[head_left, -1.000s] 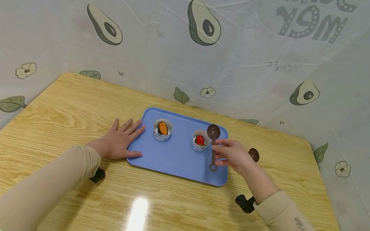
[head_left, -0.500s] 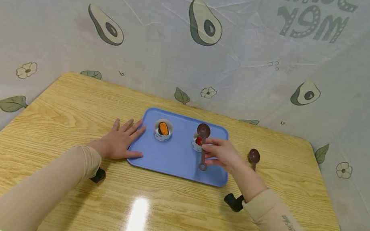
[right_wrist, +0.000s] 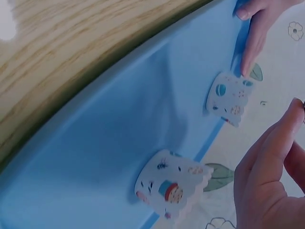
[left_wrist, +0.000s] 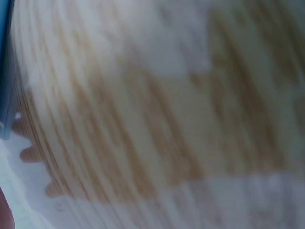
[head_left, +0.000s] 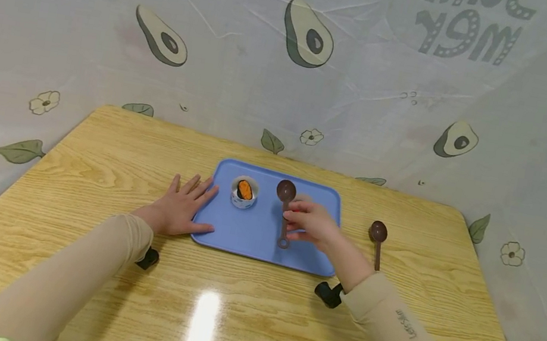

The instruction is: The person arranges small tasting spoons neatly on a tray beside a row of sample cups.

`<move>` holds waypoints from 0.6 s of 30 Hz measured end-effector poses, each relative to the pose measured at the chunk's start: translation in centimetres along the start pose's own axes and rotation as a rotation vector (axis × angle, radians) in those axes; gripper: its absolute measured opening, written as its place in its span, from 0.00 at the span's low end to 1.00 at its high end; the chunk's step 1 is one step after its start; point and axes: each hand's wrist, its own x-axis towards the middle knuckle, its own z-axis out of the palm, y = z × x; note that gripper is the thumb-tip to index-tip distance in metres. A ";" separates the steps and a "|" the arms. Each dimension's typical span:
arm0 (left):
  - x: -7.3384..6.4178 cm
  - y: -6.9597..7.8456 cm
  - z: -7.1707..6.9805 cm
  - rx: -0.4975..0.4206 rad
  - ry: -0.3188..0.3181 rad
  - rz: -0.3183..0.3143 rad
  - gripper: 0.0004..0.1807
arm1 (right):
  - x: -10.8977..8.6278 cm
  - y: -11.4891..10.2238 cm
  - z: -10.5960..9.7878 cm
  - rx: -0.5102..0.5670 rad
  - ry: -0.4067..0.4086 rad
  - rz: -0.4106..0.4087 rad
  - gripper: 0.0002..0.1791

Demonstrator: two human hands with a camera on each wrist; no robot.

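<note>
My left hand rests with spread fingers on the left edge of a blue tray. With thumb and fingertips, my right hand pinches the handle of a brown measuring spoon, bowl pointing away, over the tray's middle. Left on the tray stands a paper cup containing an orange-topped sushi-like piece. Another printed paper cup is mostly hidden behind my right hand in the head view, its contents covered. The right wrist view shows both cups upright on the tray.
A second brown measuring spoon lies on the wooden table right of the tray. Behind the table hangs a cloth printed with avocados. Black wrist devices sit at both wrists.
My right hand has carried the spoon leftward, from the tray's right side past the right cup toward its middle, now covering that cup. My left hand has stayed on the tray's edge.
</note>
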 end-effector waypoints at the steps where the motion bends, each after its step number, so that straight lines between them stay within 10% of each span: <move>1: 0.0 0.0 0.0 0.000 0.000 0.000 0.49 | 0.1 0.0 0.2 0.001 -0.002 -0.002 0.23; 18: -0.1 0.1 -0.1 -0.012 -0.008 -0.001 0.49 | 1.8 0.6 2.4 0.042 0.012 0.048 0.20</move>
